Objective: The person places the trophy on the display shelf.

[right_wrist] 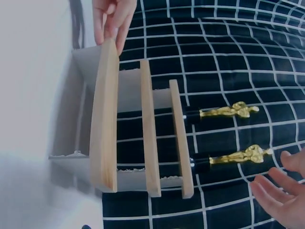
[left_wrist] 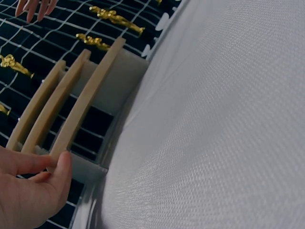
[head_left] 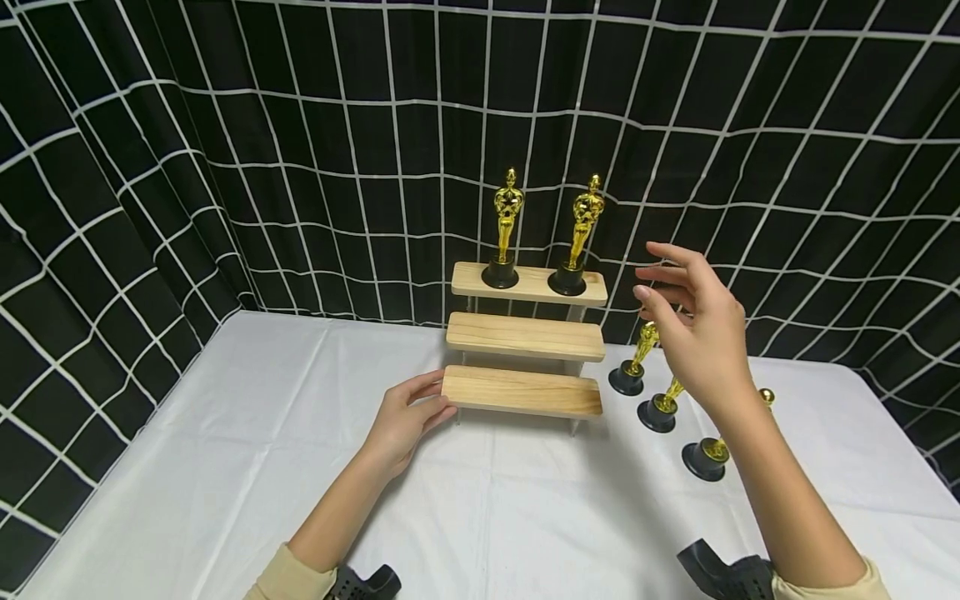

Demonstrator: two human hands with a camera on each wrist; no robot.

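Note:
A three-step wooden display stand (head_left: pixel 525 390) stands on the white cloth. My left hand (head_left: pixel 401 421) pinches the left end of its lowest step between thumb and fingers, as the left wrist view also shows at the board's edge (left_wrist: pixel 88 102). Two gold statuette trophies with black bases, a left one (head_left: pixel 504 229) and a right one (head_left: pixel 579 237), stand upright on the top step. My right hand (head_left: pixel 701 333) is raised in the air to the right of the stand, fingers spread and slightly bent, holding nothing. In the right wrist view its fingers (right_wrist: pixel 276 188) are apart from the nearer trophy (right_wrist: pixel 240 155).
Right of the stand, three more trophies stand on the cloth: a far one (head_left: pixel 630 375), a middle one (head_left: pixel 660 410) and a near one (head_left: pixel 707 458), partly hidden by my right hand and forearm. Black fabric with a white grid (head_left: pixel 337 208) hangs behind the table (head_left: pixel 247 400).

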